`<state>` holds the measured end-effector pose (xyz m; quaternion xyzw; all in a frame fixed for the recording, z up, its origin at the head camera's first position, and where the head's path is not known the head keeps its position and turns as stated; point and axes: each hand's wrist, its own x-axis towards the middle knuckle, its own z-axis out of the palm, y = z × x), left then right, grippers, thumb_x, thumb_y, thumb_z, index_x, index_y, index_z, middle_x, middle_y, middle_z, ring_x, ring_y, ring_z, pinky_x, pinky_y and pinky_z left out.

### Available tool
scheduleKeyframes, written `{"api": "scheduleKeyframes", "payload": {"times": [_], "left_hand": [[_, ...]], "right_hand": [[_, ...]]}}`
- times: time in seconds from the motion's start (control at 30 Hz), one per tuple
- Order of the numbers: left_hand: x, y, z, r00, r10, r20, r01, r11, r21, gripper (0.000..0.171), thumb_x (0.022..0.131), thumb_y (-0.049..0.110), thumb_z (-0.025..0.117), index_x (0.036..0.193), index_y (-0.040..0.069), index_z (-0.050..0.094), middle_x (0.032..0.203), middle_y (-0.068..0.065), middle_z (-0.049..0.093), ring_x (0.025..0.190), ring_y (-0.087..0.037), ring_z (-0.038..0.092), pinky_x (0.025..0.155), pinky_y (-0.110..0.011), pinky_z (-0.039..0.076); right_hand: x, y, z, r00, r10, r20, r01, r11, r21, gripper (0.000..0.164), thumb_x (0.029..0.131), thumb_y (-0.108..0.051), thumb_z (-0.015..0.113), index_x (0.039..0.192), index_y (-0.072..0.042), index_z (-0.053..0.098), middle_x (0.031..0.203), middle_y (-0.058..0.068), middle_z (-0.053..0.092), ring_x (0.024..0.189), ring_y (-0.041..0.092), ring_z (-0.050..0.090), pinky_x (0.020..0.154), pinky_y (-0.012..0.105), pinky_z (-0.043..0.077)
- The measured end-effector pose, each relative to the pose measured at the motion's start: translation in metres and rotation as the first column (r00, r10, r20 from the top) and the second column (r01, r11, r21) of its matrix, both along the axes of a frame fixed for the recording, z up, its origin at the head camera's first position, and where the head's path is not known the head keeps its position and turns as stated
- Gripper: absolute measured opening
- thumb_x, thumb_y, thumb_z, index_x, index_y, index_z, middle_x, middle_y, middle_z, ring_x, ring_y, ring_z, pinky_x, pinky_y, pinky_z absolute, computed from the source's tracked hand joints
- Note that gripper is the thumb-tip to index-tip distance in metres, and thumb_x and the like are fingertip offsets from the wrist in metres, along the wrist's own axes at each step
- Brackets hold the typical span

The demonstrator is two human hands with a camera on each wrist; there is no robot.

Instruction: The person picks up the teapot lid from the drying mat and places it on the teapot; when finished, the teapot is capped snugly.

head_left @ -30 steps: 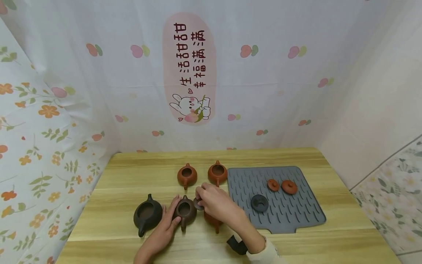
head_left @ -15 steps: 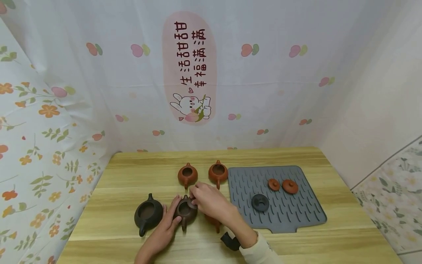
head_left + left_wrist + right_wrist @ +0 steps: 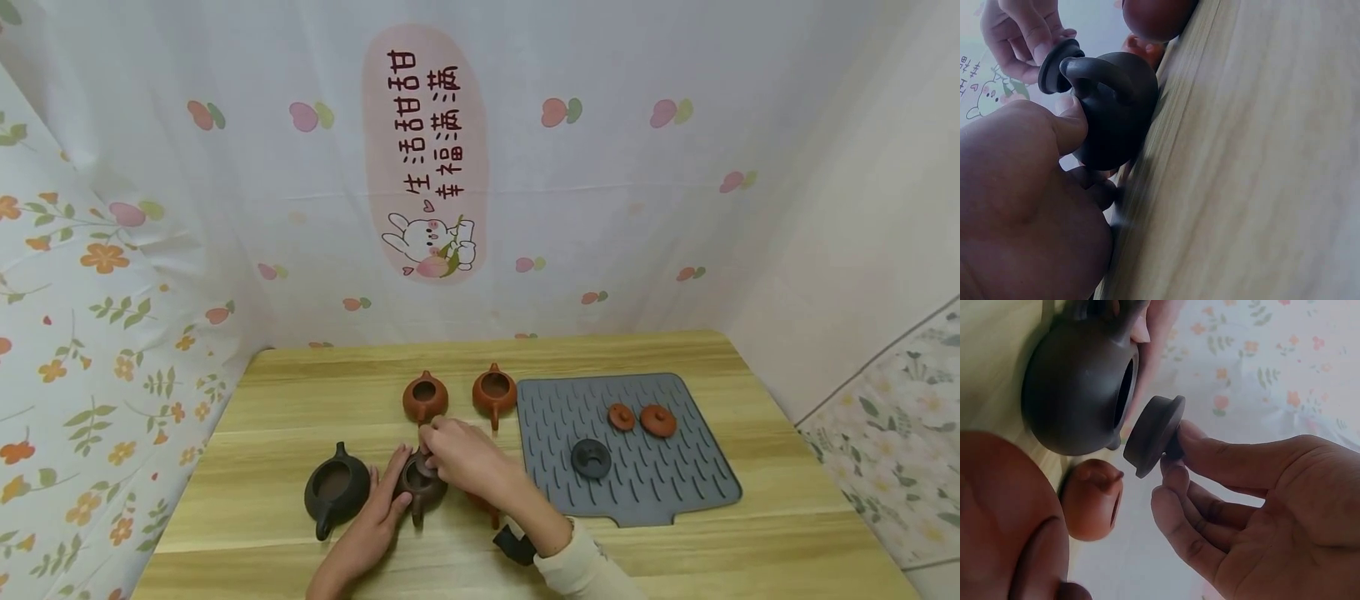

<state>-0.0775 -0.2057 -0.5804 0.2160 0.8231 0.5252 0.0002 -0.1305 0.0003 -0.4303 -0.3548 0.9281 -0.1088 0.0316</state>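
A small dark brown teapot [image 3: 431,498] stands lidless on the wooden table. My left hand [image 3: 378,518] holds its left side, thumb by the handle and fingers around the body, as the left wrist view shows. Between thumb and fingertips, my right hand [image 3: 471,461] pinches a dark teapot lid [image 3: 1155,434] by its knob. The lid is tilted just above the pot's opening, apart from the rim in the right wrist view. Left of these stands a larger black teapot [image 3: 352,493], also uncovered. A red-brown teapot [image 3: 1004,506] is partly hidden under my right forearm in the head view.
Two open reddish clay teapots [image 3: 415,403] stand farther back. On the right, a grey ridged mat [image 3: 551,417] bears a black lid [image 3: 591,459] and two orange-red lids [image 3: 658,421]. A patterned curtain [image 3: 637,250] hangs behind the table.
My right hand has moved left with the lid, from beside the dark brown teapot to over its opening. The left hand has stayed on the pot.
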Motion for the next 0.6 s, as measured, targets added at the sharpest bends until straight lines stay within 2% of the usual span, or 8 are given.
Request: {"api": "scheduleKeyframes", "payload": {"times": [0.1,0.33,0.6], "left_hand": [[0.000,0.000,-0.002,1.000,-0.003,0.000,0.003,1.000,0.000,0.065,0.117,0.017,0.051,0.175,0.004,0.022,0.177,-0.034,0.022,0.156,0.024,0.008,0.121,-0.005,-0.017],[-0.002,-0.001,-0.004,1.000,0.005,-0.001,-0.005,1.000,0.001,0.068,0.117,0.017,0.051,0.178,0.021,0.020,0.177,-0.033,0.023,0.155,0.024,0.009,0.121,-0.006,-0.017],[-0.001,-0.002,-0.006,1.000,0.001,0.006,-0.002,1.000,0.009,0.069,0.118,0.017,0.051,0.179,0.025,0.019,0.177,-0.033,0.022,0.155,0.024,0.009,0.121,-0.005,-0.017]], "right_hand": [[0.001,-0.004,-0.003,1.000,0.020,-0.005,-0.020,1.000,0.012,0.009,0.102,-0.016,0.082,0.108,-0.012,0.075,0.099,0.001,0.068,0.079,0.007,0.061,0.061,0.018,0.044],[0.001,-0.011,-0.009,0.999,0.040,-0.002,-0.040,0.999,0.032,0.009,0.102,-0.015,0.081,0.110,-0.011,0.076,0.095,0.001,0.066,0.076,0.008,0.058,0.058,0.018,0.042],[0.003,-0.014,-0.010,0.999,0.035,-0.008,-0.034,0.999,0.040,0.011,0.102,-0.015,0.081,0.111,-0.012,0.077,0.096,0.001,0.067,0.078,0.008,0.060,0.059,0.018,0.044]]}}
